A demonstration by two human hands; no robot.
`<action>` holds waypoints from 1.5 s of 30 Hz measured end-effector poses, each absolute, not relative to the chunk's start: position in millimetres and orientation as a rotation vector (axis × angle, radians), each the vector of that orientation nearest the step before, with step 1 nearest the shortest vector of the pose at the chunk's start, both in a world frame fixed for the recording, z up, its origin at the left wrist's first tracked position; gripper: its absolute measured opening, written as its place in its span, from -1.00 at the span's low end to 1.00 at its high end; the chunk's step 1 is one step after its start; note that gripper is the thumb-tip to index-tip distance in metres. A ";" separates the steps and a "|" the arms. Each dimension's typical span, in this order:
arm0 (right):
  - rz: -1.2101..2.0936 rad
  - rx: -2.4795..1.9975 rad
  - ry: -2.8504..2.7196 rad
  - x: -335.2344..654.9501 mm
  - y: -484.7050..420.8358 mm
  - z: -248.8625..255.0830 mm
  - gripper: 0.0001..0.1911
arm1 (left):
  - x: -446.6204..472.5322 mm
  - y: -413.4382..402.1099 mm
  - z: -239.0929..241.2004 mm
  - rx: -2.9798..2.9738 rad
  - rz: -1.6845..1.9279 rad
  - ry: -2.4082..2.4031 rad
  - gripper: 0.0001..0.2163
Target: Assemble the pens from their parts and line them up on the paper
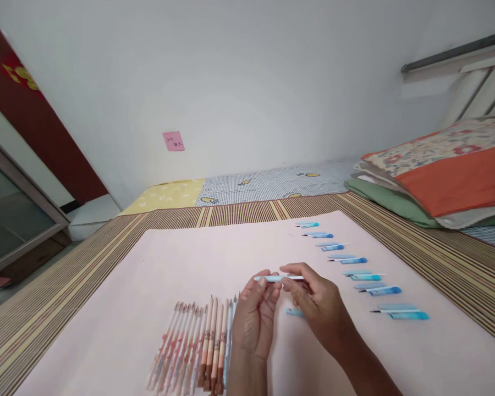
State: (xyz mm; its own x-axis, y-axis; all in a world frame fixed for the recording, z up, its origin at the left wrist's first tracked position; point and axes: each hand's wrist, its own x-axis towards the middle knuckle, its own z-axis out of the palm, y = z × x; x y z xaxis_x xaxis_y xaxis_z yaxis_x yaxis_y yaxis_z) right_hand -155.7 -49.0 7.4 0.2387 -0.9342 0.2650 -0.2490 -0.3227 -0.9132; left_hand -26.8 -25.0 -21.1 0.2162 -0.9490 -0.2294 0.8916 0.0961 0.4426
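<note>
My left hand (253,322) pinches a light blue pen barrel (272,279), held level just above the pale pink sheet. My right hand (324,300) closes its fingers on a thin white refill (297,278) at the barrel's right end. How far the refill sits inside the barrel I cannot tell. Under my right hand a blue pen part (293,312) lies on the sheet, partly covered by the fingers. Beside my left wrist lie several pens with clear, reddish-patterned barrels (177,341) and peach pens with brown ends (214,341). A few bluish pens (230,324) are half hidden by that hand.
Several sets of blue pen parts (379,290) run in a slanting row along the right of the pink sheet (119,308). A striped mat (86,253) lies beneath. Folded bedding (449,176) is stacked at the right; a pink note (173,141) sticks to the wall.
</note>
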 end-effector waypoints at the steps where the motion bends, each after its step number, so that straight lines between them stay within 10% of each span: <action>1: -1.123 -1.732 1.089 -154.6 -49.0 7.1 -0.65 | -28.1 -25.3 -21.7 0.548 -1.369 -0.128 -0.91; 33: -1.044 -0.808 0.565 -159.5 -68.5 -16.5 -0.63 | -32.8 -17.5 -13.3 0.451 -1.443 -0.277 -0.78; 45: -0.566 -2.163 1.297 -190.2 -68.8 -49.7 -0.84 | 14.8 -23.0 -22.9 0.173 -1.319 0.152 -0.63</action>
